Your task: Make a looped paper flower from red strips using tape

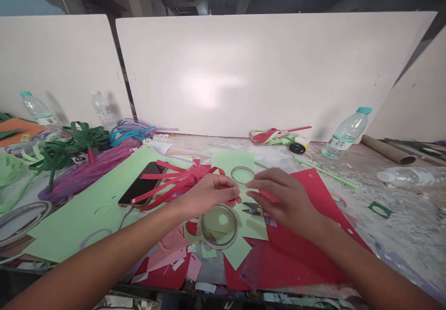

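Observation:
My left hand [216,191] is closed, thumb and fingertips pinched together; what they hold, if anything, is too small to make out. Right behind it lies a bundle of red paper strips [174,178], its strips spread leftward over a dark phone [139,187] and one loop curling by my knuckles. My right hand [280,198] hovers to the right with fingers bent and apart, its fingertips a short gap from the left ones. Beneath it, partly covered, is a pair of small scissors [251,209]. A roll of tape [219,246] lies below my left hand, and a thinner ring [243,168] beyond.
Green paper [94,208] and red paper [296,263] cover the near table among scraps. Water bottles [348,131] stand at the back, one bottle [414,176] lying right. Dark green paper tufts [83,136] are left. A cardboard tube [386,149] lies right; a white panel [272,78] rises behind.

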A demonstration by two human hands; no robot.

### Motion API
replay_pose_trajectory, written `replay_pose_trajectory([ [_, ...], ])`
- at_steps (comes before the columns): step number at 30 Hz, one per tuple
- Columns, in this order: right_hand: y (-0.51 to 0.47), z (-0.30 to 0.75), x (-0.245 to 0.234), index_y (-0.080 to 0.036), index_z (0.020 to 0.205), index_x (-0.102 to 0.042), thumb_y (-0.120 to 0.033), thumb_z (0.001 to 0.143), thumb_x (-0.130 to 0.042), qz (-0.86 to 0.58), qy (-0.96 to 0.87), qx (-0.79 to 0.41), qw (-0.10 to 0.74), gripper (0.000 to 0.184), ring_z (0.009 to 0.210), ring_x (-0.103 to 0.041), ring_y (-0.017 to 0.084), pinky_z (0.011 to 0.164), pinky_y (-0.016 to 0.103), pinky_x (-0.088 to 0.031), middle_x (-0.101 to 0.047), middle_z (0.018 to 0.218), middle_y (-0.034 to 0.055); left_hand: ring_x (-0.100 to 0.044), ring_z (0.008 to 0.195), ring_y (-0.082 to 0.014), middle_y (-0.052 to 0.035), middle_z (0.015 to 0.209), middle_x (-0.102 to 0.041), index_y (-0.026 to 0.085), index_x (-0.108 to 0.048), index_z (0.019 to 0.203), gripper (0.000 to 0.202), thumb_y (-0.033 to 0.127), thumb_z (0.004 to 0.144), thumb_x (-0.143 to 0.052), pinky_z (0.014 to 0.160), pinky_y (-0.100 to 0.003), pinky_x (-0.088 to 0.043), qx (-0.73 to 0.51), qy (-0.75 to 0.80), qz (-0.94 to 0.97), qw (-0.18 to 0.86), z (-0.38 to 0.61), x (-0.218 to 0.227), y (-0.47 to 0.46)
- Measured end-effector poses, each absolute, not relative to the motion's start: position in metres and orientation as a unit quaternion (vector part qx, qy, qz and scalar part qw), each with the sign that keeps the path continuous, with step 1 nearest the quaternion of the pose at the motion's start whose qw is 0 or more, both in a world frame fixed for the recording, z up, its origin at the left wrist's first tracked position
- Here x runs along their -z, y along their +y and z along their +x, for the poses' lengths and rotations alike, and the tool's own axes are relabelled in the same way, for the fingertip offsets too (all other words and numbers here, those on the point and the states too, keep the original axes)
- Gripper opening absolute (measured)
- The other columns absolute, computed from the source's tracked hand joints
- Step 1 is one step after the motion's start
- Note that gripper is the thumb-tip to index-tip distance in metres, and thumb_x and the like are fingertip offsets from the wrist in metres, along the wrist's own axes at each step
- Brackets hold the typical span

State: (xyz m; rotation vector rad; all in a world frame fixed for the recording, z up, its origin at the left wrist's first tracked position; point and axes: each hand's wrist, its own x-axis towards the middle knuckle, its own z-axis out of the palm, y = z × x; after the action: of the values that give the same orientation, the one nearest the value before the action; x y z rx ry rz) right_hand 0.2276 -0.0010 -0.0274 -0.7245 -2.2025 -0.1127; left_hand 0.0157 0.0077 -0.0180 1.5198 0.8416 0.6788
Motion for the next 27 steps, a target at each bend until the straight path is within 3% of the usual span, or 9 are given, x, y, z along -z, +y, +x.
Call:
replay_pose_trajectory([
  [7,-0.005,0.224,0.029,-0.023,0.095,-0.062,-0.014,0.089,-0.054,-0.224,-0.896,0.112,0.367,0.013,0.07,-0.053,0.015,0.063,0.03,-0.04,-0.063,0.081,0.0045,-0.056,0.067,-0.0104,-0.0009,0.069,-0.062,0.014,-0.066,0.076,0.023,0.037,0.078,-0.064,0.066,-0.021,-0.043,-0.256,0.362,0.684,0.579,0.015,0.019,0.009],
  [15,-0.009,0.222,0.026,-0.023,0.088,-0.063,-0.015,0.09,-0.048,-0.237,-0.911,0.098,0.324,0.017,0.068,-0.054,0.016,0.065,0.032,-0.039,-0.064,0.08,0.0048,-0.056,0.066,-0.0115,-0.0004,0.067,-0.062,0.015,-0.066,0.074,0.02,0.034,0.077,-0.064,0.066,-0.023,-0.043,-0.256,0.352,0.686,0.583,0.016,0.02,0.008],
  [18,-0.01,0.219,0.027,-0.023,0.09,-0.062,-0.015,0.088,-0.051,-0.252,-0.896,0.015,0.365,0.013,0.073,-0.056,0.017,0.067,0.032,-0.042,-0.064,0.081,0.0047,-0.061,0.075,-0.0143,-0.0035,0.077,-0.066,0.016,-0.069,0.081,0.02,0.032,0.082,-0.057,0.071,-0.025,-0.047,-0.279,0.344,0.677,0.588,0.015,0.021,0.008],
  [21,-0.012,0.215,0.027,-0.022,0.084,-0.06,-0.017,0.086,-0.054,-0.318,-0.838,-0.137,0.422,0.008,0.071,-0.055,0.016,0.064,0.03,-0.044,-0.06,0.078,0.0034,-0.06,0.102,-0.0195,-0.0063,0.107,-0.067,0.02,-0.07,0.098,0.027,0.026,0.086,-0.047,0.085,-0.031,-0.048,-0.347,0.325,0.667,0.574,0.013,0.021,0.007],
  [24,-0.013,0.209,0.029,-0.022,0.078,-0.059,-0.021,0.085,-0.056,-0.353,-0.781,-0.278,0.434,0.008,0.077,-0.055,0.016,0.068,0.029,-0.046,-0.06,0.083,0.0034,-0.048,0.122,-0.0191,-0.0013,0.126,-0.059,0.026,-0.065,0.113,0.034,0.02,0.088,-0.043,0.104,-0.034,-0.037,-0.375,0.328,0.71,0.498,0.01,0.02,0.006],
  [27,-0.011,0.205,0.034,-0.022,0.078,-0.059,-0.025,0.083,-0.059,-0.351,-0.743,-0.366,0.437,0.006,0.085,-0.055,0.017,0.07,0.029,-0.046,-0.06,0.092,0.0039,-0.044,0.126,-0.0176,0.0002,0.133,-0.054,0.027,-0.057,0.124,0.04,0.019,0.091,-0.037,0.11,-0.035,-0.03,-0.363,0.323,0.757,0.437,0.009,0.022,0.007],
])
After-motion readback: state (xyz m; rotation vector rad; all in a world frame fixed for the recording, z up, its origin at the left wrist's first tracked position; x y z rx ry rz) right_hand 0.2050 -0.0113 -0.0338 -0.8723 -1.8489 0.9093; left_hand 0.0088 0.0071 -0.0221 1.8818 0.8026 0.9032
